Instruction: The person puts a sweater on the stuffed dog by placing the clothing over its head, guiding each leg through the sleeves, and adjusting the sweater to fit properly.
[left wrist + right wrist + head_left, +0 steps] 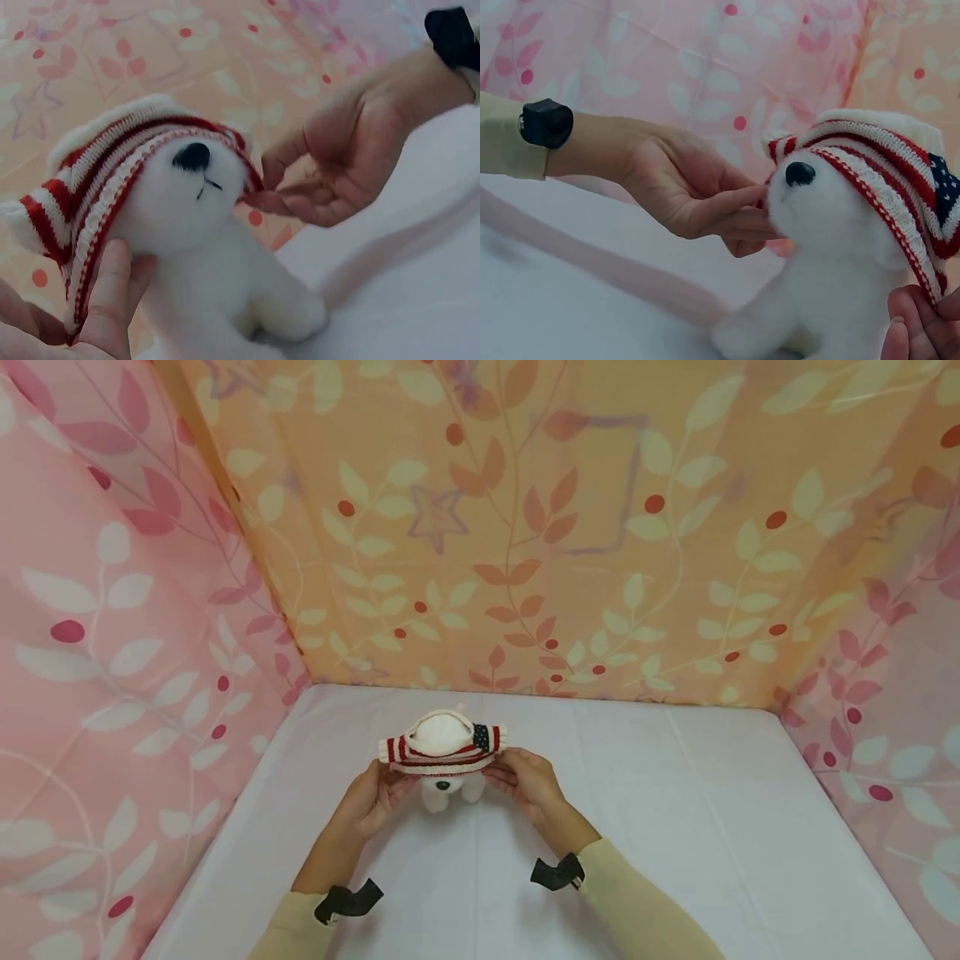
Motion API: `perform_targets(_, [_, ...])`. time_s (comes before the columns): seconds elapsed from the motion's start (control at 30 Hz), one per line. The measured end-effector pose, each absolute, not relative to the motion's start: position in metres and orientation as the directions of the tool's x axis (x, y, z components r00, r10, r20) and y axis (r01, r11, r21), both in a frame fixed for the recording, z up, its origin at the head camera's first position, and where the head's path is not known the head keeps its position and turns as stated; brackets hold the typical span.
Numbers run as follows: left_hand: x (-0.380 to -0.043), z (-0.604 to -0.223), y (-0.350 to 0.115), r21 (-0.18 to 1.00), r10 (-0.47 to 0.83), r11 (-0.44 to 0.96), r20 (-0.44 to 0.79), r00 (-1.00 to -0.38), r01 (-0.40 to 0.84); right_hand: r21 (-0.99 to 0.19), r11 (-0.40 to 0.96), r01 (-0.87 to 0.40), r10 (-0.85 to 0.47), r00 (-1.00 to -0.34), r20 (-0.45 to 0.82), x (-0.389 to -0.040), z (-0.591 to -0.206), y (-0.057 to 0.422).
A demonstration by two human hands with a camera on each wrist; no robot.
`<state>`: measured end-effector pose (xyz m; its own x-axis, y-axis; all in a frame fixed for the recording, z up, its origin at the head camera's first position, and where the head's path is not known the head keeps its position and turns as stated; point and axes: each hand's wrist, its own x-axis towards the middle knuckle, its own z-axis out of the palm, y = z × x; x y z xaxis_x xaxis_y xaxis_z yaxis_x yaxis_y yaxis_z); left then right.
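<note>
A white plush dog (187,217) with a black nose sits upright on the white table. Over the top of its head lies a small knitted sweater (442,760) with red and white stripes and a dark starred patch; it covers the eyes, while the nose and stitched mouth show below the hem. My left hand (378,797) pinches the sweater's hem at the left of the head. On the other side my right hand (525,781) pinches the hem between thumb and fingers. Through the neck opening, part of the white head shows in the head view.
A white cloth (675,827) covers the table. Behind it hangs an orange leaf-patterned curtain (600,568), with pink patterned curtains (150,652) at both sides. Each wrist carries a black strap (558,871) over a pale sleeve.
</note>
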<state>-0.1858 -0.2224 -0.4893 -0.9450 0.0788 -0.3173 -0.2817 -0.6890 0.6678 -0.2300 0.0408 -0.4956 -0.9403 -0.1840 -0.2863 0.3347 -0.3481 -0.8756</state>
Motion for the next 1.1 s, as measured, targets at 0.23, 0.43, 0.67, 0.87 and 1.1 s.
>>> perform_targets(0.23, [-0.187, -0.488, -0.223, 0.618, 0.176, -0.706, -0.32, -0.931, -0.346, -0.876, -0.316, 0.363, -0.232, -0.925, -0.3, -0.23, -0.496, 0.042])
perform_targets(0.43, [-0.193, -0.486, -0.223, 0.736, 0.209, -0.578, -0.286, -0.935, -0.354, -0.876, -0.267, 0.401, -0.325, -0.893, -0.31, -0.232, -0.495, 0.041])
perform_targets(0.67, [-0.206, -0.482, -0.223, 0.829, 0.169, -0.428, -0.318, -0.933, -0.36, -0.851, -0.315, 0.42, -0.383, -0.877, -0.291, -0.247, -0.494, 0.036])
perform_targets(0.87, [-0.21, -0.485, -0.222, 0.879, 0.125, -0.358, -0.289, -0.949, -0.315, -0.875, -0.278, 0.396, -0.33, -0.895, -0.301, -0.253, -0.492, 0.033])
perform_targets(1.1, [-0.217, -0.49, -0.215, 0.909, 0.062, -0.311, -0.273, -0.96, -0.279, -0.894, -0.259, 0.367, -0.199, -0.925, -0.322, -0.252, -0.496, 0.031])
